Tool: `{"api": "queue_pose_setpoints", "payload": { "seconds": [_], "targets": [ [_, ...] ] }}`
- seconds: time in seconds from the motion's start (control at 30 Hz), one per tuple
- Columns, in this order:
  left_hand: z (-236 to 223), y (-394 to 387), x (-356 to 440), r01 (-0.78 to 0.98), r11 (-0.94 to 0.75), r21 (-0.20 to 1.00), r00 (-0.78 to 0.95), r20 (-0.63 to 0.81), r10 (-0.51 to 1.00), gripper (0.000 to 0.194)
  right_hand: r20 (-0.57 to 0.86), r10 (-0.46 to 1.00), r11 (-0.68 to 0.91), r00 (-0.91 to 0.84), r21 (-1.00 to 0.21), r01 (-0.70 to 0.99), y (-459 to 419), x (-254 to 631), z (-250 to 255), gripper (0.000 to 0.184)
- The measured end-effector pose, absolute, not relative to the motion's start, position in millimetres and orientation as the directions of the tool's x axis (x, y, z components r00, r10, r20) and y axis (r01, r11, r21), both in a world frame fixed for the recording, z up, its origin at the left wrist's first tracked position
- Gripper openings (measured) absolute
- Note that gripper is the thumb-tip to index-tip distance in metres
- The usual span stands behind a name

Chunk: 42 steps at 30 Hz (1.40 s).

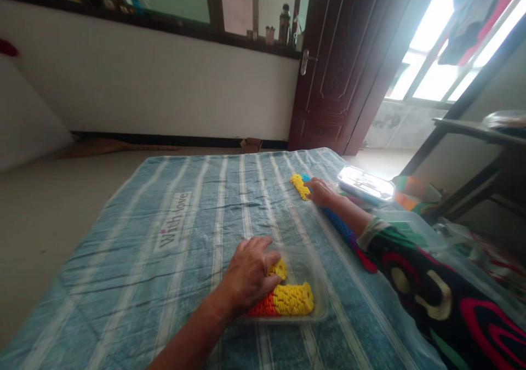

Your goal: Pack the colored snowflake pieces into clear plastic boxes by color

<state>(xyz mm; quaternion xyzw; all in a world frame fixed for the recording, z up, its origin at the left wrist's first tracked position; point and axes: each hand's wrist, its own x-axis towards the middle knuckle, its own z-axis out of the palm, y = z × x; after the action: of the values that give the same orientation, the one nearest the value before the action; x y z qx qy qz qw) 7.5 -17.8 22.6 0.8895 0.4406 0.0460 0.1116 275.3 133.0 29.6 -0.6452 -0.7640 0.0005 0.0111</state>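
Near the front of the bed-like surface stands a clear plastic box point(322, 299) with rows of small, knobbly, flower-shaped pieces in it. My left hand point(250, 274) reaches into it, thumb and fingers curled round a short yellow row point(278, 269). Below that hand lies a longer row, yellow point(293, 300) at one end and red-orange point(263, 306) at the other, partly covered by the hand. Farther off, my right hand point(322, 192) has its fingertips on another yellow row point(299, 186), beside some light blue pieces point(305, 178). My fingers hide part of that grip.
Under my right forearm runs a blue-to-purple-to-red row point(347, 233). A shiny, pale-lidded case point(365, 183) and a clear tray point(411, 227) lie to the right. Striped blue cloth point(193, 288) covers the surface. A dark rack point(472, 131) stands at the right, a brown door point(337, 57) behind.
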Motion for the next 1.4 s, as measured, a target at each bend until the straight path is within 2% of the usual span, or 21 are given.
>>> {"api": "queue_pose_setpoints", "payload": {
  "seconds": [0.27,0.53,0.8,0.93,1.0,1.1,1.2,1.3,1.4],
  "targets": [
    [20,-19,6,0.786,-0.565,0.250,0.589,-0.027,0.808,0.020,-0.060,0.982,0.180,-0.177,0.040,0.983,158,277,14,0.044],
    [20,-19,8,0.784,-0.567,0.252,0.592,-0.026,0.806,0.020,0.001,0.984,0.175,-0.175,0.024,0.984,157,274,13,0.044],
    [20,-18,7,0.777,-0.581,0.243,0.600,-0.006,0.800,0.020,0.054,0.984,0.173,-0.171,-0.040,0.984,149,274,19,0.028],
    [19,-19,7,0.763,-0.601,0.239,0.618,0.002,0.786,0.021,0.052,0.972,0.235,-0.231,-0.100,0.967,127,271,39,0.016],
    [19,-19,8,0.756,-0.614,0.228,0.630,0.005,0.777,0.022,0.061,0.948,0.320,-0.314,-0.174,0.931,102,266,53,0.015],
    [19,-20,10,0.765,-0.609,0.210,0.621,0.008,0.784,0.023,0.086,0.835,0.530,-0.544,-0.394,0.751,53,254,72,0.014],
    [20,-20,11,0.771,-0.605,0.199,0.617,0.004,0.787,0.020,0.032,0.676,0.657,-0.736,-0.479,0.582,9,239,74,0.008],
    [21,-19,11,0.760,-0.618,0.198,0.632,-0.005,0.775,0.022,0.006,0.594,0.748,-0.804,-0.371,0.550,-13,223,61,0.015],
    [22,-18,9,0.755,-0.620,0.214,0.634,0.004,0.774,0.028,-0.038,0.591,0.782,-0.806,-0.216,0.584,-18,212,45,0.024]
  ]
}}
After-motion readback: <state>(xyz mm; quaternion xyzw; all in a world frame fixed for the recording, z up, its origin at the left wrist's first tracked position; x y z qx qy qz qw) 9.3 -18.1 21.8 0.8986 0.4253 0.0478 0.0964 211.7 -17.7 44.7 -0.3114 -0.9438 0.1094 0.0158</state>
